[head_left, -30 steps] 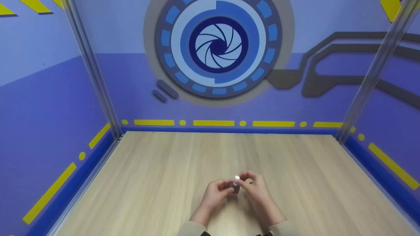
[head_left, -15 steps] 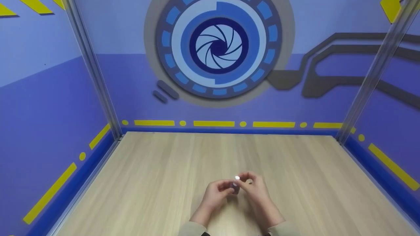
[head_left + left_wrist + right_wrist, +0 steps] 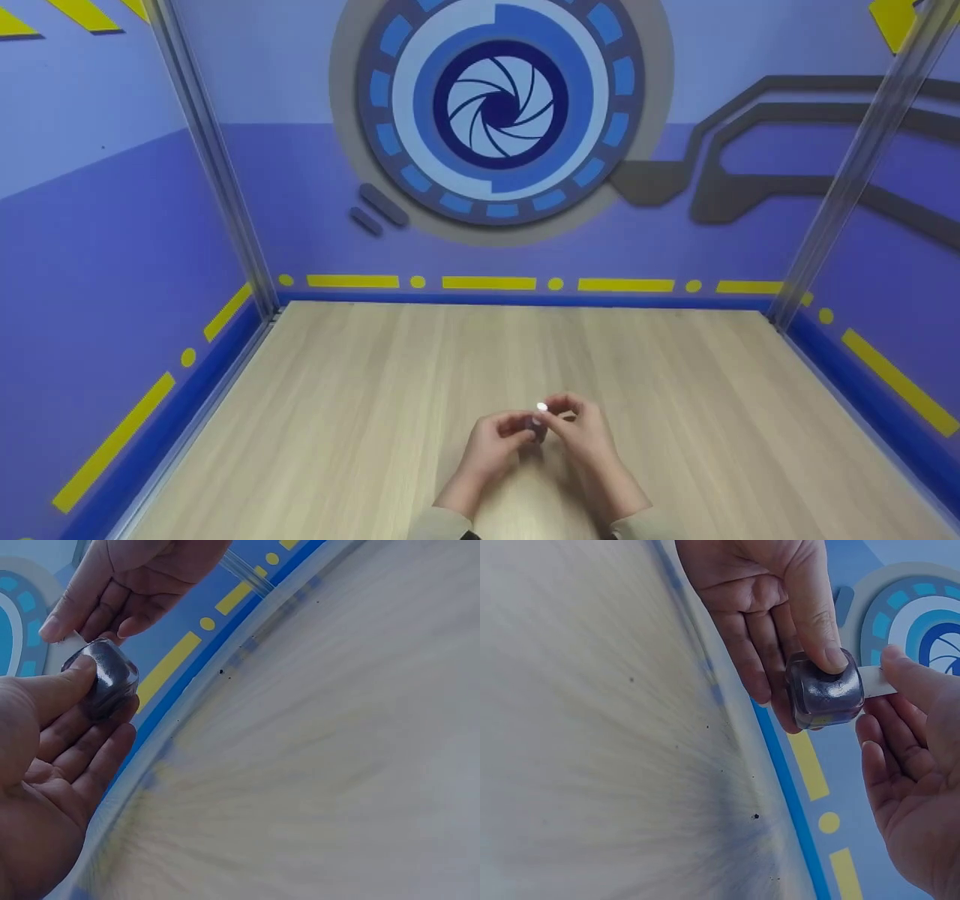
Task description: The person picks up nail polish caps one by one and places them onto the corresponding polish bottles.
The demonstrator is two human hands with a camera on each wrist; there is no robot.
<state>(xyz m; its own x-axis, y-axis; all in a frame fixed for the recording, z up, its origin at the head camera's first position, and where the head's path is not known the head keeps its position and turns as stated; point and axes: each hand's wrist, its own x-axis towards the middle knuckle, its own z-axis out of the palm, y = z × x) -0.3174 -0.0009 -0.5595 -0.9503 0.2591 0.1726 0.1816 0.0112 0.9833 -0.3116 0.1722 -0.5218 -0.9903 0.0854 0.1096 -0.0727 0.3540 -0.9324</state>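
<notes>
Over the near middle of the table, my left hand (image 3: 487, 446) holds a small, squarish, dark glass bottle that looks like a nail polish bottle (image 3: 829, 694). The thumb presses on one flat side of the glass, with fingers behind it. My right hand (image 3: 589, 435) pinches the white cap (image 3: 874, 681) at the bottle's neck between thumb and fingertips. In the left wrist view the dark bottle (image 3: 112, 679) shines under the left thumb, and the right fingers partly hide the cap. Both hands are close together, the bottle between them.
A light wood-grain table (image 3: 375, 390) spreads below the hands. Blue-purple panels with yellow markings enclose it at the left, back and right. Metal posts (image 3: 217, 165) stand at the back corners, and a round printed emblem (image 3: 500, 112) decorates the back panel.
</notes>
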